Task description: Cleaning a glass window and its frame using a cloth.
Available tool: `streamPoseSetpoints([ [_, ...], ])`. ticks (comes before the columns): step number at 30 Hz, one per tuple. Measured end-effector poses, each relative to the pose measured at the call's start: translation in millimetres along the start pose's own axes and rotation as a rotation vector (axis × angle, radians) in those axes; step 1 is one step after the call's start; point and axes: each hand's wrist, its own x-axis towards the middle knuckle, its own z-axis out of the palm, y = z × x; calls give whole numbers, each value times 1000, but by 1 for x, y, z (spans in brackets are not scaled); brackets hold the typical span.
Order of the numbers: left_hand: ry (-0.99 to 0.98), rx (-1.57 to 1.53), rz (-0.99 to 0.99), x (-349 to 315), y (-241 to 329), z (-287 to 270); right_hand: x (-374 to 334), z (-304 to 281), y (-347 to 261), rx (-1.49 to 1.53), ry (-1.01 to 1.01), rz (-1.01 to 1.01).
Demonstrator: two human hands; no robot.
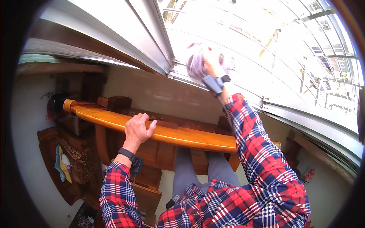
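Observation:
My right hand (213, 62) reaches out over the window sill and grips a greyish-purple cloth (195, 62), which bunches around the fingers. Bright light and some blur wash out the fingertips. Below it runs the metal window track (186, 74). My left hand (138, 128) rests on top of a long, polished wooden rail (182, 136), its fingers curled over the far edge and the thumb pointing right. The rail looks like the top of a wooden seat back.
White-framed window panels (110, 30) stand at the upper left. Outside, metal security bars (304, 49) cross the opening. A carved wooden chair (64, 163) with a woven cushion is at the lower left. Pink flowers (308, 174) show at the right.

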Motion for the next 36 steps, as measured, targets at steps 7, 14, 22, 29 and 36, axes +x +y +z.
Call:
streamPoseSetpoints([
  [7,1,22,6,-3,-6,-15,-16,-30,-30,-356,-194,-380],
  [14,47,-33,43,21,16,2,-32,9,18,-984,-641,-1103],
  [22,22,8,-25,-14,-9,-17,-44,13,-62,-1110,-847,-779],
  [29,51,4,48,5,-8,-11,57,-79,-46,-833,-312,-495],
  [36,9,1,15,3,3,-13,-9,15,-50,-814,-406,-889],
])
